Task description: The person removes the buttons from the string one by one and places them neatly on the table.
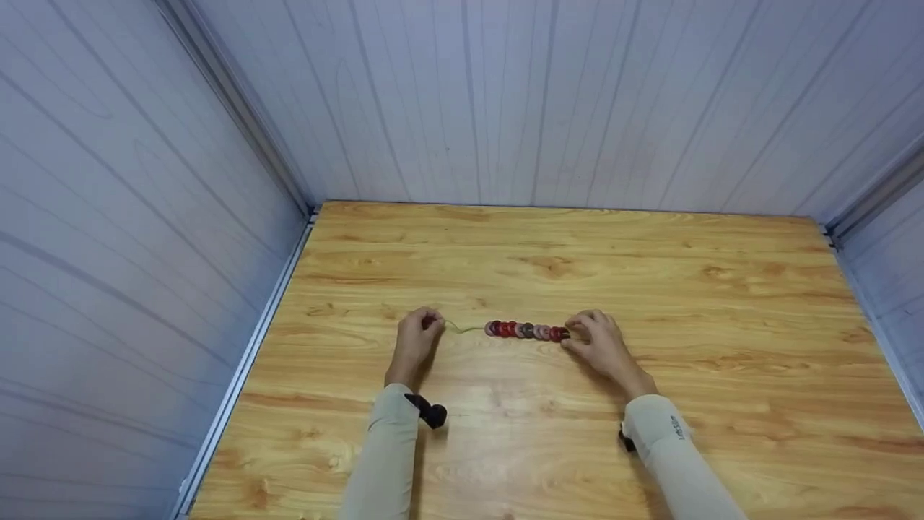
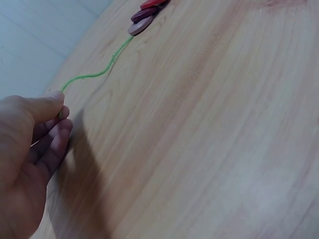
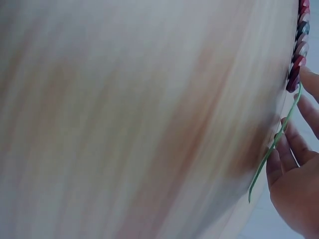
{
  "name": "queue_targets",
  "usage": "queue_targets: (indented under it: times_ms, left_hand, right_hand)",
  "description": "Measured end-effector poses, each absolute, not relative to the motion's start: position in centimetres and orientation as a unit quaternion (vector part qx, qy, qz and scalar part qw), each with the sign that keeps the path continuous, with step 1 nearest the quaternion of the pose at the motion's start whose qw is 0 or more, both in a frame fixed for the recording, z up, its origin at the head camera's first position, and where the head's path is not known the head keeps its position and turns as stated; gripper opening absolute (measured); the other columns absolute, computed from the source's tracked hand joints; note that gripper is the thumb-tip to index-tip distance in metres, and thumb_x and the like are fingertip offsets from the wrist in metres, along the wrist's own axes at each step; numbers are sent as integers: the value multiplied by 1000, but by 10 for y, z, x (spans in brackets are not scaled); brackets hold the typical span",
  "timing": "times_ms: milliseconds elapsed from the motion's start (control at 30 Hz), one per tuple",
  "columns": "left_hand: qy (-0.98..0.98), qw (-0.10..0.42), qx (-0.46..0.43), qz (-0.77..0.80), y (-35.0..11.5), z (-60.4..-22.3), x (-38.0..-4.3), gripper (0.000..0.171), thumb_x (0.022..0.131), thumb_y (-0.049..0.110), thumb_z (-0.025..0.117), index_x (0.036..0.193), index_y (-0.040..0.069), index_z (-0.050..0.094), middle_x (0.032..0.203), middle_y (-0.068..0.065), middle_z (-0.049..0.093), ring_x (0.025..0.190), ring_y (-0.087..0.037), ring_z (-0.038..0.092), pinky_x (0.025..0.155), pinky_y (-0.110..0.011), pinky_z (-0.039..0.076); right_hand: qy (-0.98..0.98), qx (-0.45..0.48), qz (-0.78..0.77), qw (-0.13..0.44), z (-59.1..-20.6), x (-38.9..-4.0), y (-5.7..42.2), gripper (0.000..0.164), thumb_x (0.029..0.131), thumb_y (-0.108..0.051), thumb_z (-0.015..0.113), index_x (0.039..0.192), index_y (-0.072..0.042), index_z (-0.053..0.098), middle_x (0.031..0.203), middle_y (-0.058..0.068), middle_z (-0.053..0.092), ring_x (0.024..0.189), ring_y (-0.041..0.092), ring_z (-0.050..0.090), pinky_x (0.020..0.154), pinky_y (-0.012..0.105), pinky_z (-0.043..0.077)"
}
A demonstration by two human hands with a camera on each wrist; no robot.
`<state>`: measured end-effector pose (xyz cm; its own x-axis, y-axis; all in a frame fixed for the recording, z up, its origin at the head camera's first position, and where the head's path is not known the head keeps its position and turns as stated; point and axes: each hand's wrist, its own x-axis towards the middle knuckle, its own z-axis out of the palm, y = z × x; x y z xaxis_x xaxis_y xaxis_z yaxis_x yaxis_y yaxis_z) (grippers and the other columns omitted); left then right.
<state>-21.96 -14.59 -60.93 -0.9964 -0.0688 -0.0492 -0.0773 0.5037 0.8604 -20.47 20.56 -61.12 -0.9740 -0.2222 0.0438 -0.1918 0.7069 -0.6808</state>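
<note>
A row of flat round buttons (image 1: pixel 527 331), in red, purple, pink and dark grey, is strung on a green cord (image 2: pixel 99 74) and lies across the table. My left hand (image 1: pixel 417 336) pinches the cord's left end between thumb and fingers, and the slack stretch bends toward the first buttons. My right hand (image 1: pixel 599 343) is at the row's right end, thumb and index finger on either side of the last buttons. In the right wrist view, the thumb tip (image 3: pixel 310 82) overlaps a red button, the other fingers are loosely spread, and a loose cord tail crosses them.
The wooden table (image 1: pixel 548 267) carries the row between my hands. Pale panelled walls (image 1: pixel 505 101) rise along its back and both sides. A dark wrist camera (image 1: pixel 432 414) sits on my left sleeve; another is at the right cuff (image 1: pixel 650 415).
</note>
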Motion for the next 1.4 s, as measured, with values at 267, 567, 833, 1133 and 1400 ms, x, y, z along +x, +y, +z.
queue_targets:
  times_ms: [267, 567, 833, 1133, 1400]
  left_hand:
    - [871, -13, -19, 490, -145, -611, -220, 5, 92, 10, 63, 91, 6, 67, 88, -6, 65, 81, -15, 57, 72, -28, 48]
    - [881, -26, -3, 472, -145, -611, -218, 6, 92, 10, 63, 92, 6, 68, 91, -7, 66, 83, -16, 58, 73, -28, 49]
    - [885, -39, -1, 463, -145, -613, -218, 6, 91, 9, 64, 90, 6, 68, 89, -7, 66, 81, -16, 58, 72, -29, 48]
    - [878, -40, -6, 476, -145, -612, -218, 5, 91, 9, 64, 89, 5, 67, 88, -7, 66, 81, -16, 57, 73, -29, 48]
    - [875, -28, -14, 483, -147, -614, -219, 7, 92, 11, 63, 92, 5, 67, 89, -8, 66, 81, -16, 57, 73, -29, 48]
  right_hand:
    - [924, -115, -364, 5, -613, -206, 202, 30, 84, -22, 74, 109, -9, 66, 120, 13, 55, 114, 33, 45, 99, 51, 33]
    - [930, -123, -347, -2, -613, -203, 201, 29, 84, -24, 74, 108, -10, 66, 122, 15, 54, 115, 35, 44, 100, 54, 31]
    - [932, -123, -340, 6, -611, -204, 201, 28, 85, -27, 73, 107, -12, 66, 123, 14, 54, 118, 36, 43, 101, 55, 30]
    - [927, -120, -354, 3, -612, -203, 202, 25, 86, -28, 72, 106, -13, 66, 120, 12, 54, 115, 33, 44, 100, 53, 31]
    - [922, -123, -366, -15, -614, -202, 206, 27, 84, -25, 74, 106, -11, 67, 116, 12, 56, 110, 33, 46, 96, 52, 35]
